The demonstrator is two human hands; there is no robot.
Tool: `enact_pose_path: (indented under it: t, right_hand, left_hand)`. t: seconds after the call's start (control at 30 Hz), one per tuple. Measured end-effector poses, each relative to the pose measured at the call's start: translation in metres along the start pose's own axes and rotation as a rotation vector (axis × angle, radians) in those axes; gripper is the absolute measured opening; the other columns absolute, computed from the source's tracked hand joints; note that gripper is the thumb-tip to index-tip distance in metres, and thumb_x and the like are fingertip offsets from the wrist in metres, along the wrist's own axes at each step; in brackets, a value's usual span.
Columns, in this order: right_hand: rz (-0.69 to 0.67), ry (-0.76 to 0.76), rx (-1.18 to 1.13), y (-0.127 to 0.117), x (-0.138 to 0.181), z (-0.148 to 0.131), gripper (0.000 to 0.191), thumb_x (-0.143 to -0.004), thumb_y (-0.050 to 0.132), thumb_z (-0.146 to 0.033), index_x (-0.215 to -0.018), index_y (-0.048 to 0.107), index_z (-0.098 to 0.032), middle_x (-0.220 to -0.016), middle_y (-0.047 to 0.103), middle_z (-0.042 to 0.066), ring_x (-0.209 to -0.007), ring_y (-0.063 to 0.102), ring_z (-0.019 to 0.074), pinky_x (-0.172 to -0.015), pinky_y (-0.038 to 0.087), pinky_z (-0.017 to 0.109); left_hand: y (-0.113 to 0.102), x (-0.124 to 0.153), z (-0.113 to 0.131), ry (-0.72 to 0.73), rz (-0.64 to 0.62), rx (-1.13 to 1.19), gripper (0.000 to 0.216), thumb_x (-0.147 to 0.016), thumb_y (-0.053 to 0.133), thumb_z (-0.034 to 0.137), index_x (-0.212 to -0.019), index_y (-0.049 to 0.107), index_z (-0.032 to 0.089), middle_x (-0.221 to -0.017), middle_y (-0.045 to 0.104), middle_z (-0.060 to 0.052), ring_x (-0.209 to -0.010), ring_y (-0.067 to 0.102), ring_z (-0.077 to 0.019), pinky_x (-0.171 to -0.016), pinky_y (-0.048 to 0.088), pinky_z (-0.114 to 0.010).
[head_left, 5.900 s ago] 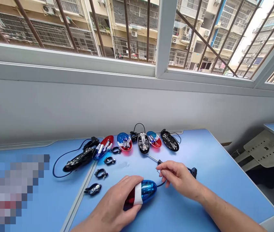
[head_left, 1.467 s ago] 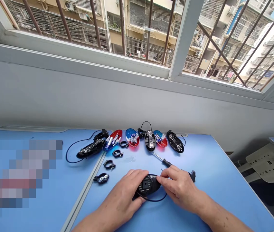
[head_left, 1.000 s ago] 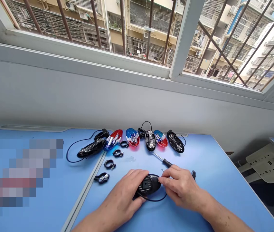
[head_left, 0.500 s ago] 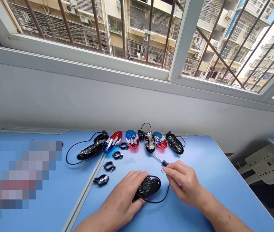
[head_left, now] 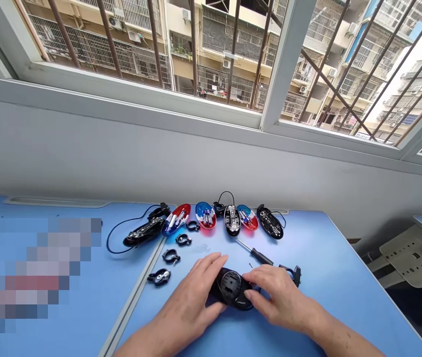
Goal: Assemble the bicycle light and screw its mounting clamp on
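Between my hands on the blue table is a black oval light housing with a round ridged mount facing up. My left hand grips its left end, fingers over the far edge and thumb at the near side. The thumb and fingers of my right hand close on its right end. Just beyond my right hand lies a black handlebar switch piece, partly hidden by the hand. A screwdriver with a black handle rests farther back, near a tiny screw.
Several black ring clamps line the left, by the table seam. Along the back are red-and-blue covers holding batteries, and opened black housings with cables. A pixelated patch covers the far left. A barred window stands behind.
My right hand has left the spot by the screwdriver handle and moved left onto the housing. The switch piece now shows beyond it. The housing has turned slightly.
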State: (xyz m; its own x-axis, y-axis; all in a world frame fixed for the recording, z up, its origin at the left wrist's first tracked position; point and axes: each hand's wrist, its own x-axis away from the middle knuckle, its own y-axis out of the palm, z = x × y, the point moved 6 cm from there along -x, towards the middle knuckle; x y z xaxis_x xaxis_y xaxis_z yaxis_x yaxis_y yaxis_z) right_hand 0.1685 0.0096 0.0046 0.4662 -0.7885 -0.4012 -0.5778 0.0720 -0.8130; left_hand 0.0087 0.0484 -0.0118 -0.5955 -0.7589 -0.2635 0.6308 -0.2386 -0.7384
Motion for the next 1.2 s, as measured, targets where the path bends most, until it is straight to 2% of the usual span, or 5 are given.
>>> enact_pose_path:
  t: [0.4,0.6,0.77,1.03,1.2]
  right_hand:
    - [0.014,0.069,0.062,0.002,0.001,-0.015,0.018,-0.09,0.043,-0.015,-0.103,0.054,-0.019,-0.068,0.063,0.001,-0.059,0.058,0.0147,-0.057,0.043,0.024]
    - [0.008,0.018,0.037,0.01,0.008,-0.029,0.036,-0.091,0.042,-0.016,-0.127,0.042,-0.018,-0.078,0.067,0.004,-0.065,0.061,0.0166,-0.062,0.048,0.026]
    - [0.036,-0.057,-0.001,0.021,0.017,-0.037,0.054,-0.089,0.045,-0.018,-0.14,0.028,-0.012,-0.084,0.069,0.008,-0.07,0.063,0.0183,-0.063,0.052,0.027]
    - [0.271,0.017,0.096,-0.022,0.001,-0.009,0.022,-0.091,0.043,-0.015,-0.102,0.062,-0.017,-0.075,0.068,0.006,-0.063,0.06,0.0146,-0.059,0.048,0.024]
    - [0.243,0.062,0.295,-0.011,-0.002,0.025,0.022,-0.091,0.042,-0.014,-0.093,0.064,-0.018,-0.073,0.065,0.005,-0.063,0.059,0.0136,-0.056,0.043,0.022]
  left_hand:
    - [0.0,-0.001,0.0,-0.1,0.066,0.066,0.037,-0.087,0.039,0.017,-0.124,0.042,0.025,-0.107,0.061,-0.007,-0.083,0.064,-0.0195,-0.072,0.056,-0.033]
    - [0.015,0.009,-0.003,-0.082,0.096,0.053,0.047,-0.088,0.042,0.025,-0.135,0.037,0.024,-0.132,0.054,-0.008,-0.117,0.054,-0.0267,-0.099,0.047,-0.042]
    - [0.034,0.016,-0.021,-0.039,0.083,-0.011,0.067,-0.08,0.057,0.032,-0.141,0.029,0.027,-0.142,0.045,-0.009,-0.128,0.043,-0.032,-0.103,0.042,-0.046]
    - [0.02,0.009,0.002,0.003,0.025,0.011,0.058,-0.075,0.049,0.011,-0.13,0.043,0.028,-0.129,0.053,-0.007,-0.117,0.051,-0.0268,-0.1,0.044,-0.043]
    - [0.014,0.009,0.02,0.003,-0.035,-0.085,0.062,-0.07,0.048,0.006,-0.127,0.05,0.03,-0.124,0.055,-0.008,-0.109,0.053,-0.0283,-0.094,0.046,-0.043]
